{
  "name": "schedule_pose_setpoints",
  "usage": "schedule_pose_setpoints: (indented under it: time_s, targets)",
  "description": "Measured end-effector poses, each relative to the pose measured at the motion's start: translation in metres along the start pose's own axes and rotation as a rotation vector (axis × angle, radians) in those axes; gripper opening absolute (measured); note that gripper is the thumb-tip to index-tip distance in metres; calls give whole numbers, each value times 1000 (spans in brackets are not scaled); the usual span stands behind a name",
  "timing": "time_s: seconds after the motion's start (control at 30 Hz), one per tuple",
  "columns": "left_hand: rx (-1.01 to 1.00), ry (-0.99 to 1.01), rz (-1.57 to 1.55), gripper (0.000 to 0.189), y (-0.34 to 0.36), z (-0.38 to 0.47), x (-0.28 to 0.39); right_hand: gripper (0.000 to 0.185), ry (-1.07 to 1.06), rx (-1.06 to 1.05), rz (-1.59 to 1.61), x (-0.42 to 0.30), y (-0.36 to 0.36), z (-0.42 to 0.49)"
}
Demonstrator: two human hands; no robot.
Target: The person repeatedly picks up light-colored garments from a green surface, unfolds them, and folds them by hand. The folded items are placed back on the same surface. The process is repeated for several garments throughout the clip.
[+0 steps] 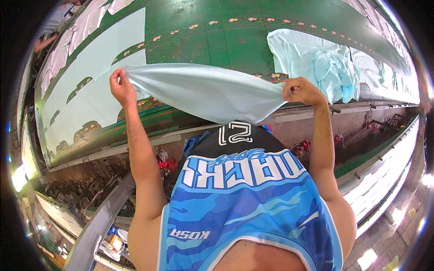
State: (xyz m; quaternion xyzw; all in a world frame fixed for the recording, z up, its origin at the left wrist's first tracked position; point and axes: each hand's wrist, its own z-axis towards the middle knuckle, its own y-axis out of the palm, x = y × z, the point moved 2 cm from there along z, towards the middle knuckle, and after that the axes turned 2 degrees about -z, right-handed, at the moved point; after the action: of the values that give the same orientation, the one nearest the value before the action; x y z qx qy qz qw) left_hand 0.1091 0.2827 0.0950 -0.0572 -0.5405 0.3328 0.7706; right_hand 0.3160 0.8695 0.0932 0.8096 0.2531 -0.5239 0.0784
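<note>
A pale blue fabric piece (pixel 206 89) is stretched between my two hands, sagging in the middle above the near edge of a long green printing table (pixel 210 47). My left hand (pixel 122 87) pinches one end between thumb and fingers. At the other end, my right hand (pixel 301 90) grips the cloth with curled fingers. Left of me, pale fabric pieces (pixel 91 91) lie flat on the table, with curved gaps between them. A crumpled pile of light blue fabric (pixel 315 64) rests on the table beyond my right hand.
Small printed marks (pixel 233 20) run in a row along the table. A metal rail (pixel 284 117) edges its near side. Red cloth scraps (pixel 168 164) lie below in the aisle. Another long table (pixel 383 169) stands behind at right. Part of another person (pixel 45 42) shows at far upper left.
</note>
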Motion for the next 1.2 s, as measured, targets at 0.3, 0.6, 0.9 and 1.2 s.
schedule_pose_setpoints:
  time_s: [0.3,0.6,0.9,1.2]
  targets:
    - [-44,-75,-97,22,-24,-27,25,19,-607,447,598,49,-20,-41]
    - [-60,-64,-314,21,-37,-30,61,18,-697,624,769,67,-72,-36]
    - [-202,-156,27,28,38,-29,-3,26,133,569,-16,86,-26,68]
    - [-147,12,70,21,46,-18,-24,60,-147,682,80,48,-43,56]
